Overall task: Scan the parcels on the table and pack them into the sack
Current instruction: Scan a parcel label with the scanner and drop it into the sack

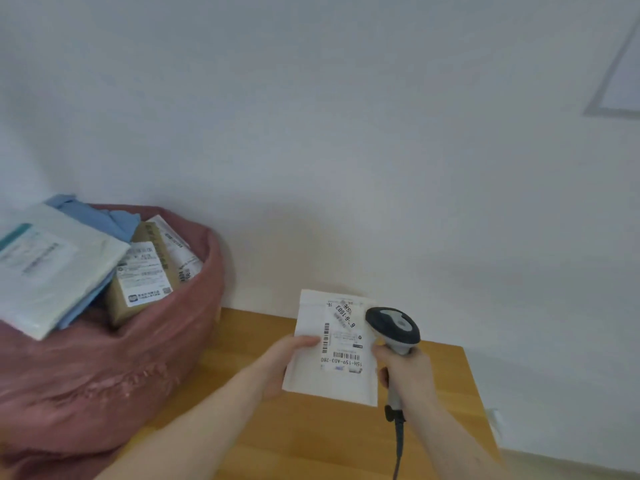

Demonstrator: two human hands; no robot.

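Bare white wall behind a wooden table (pixel 450 375), where the white parcel (pixel 332 355) is held up, left hand (pixel 277 362) pinching its nine-o'clock edge, thumb on the label. At three o'clock the right hand (pixel 405 368) wraps the scanner (pixel 393 327). Tilted label may misread; the full sack (pixel 104 375) at nine o'clock could spill

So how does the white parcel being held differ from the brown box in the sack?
The white mailer is flat and thin; the brown cardboard box is bulky. The left hand holds the mailer over the table; the box sits tilted in the red sack. Both carry printed shipping labels.
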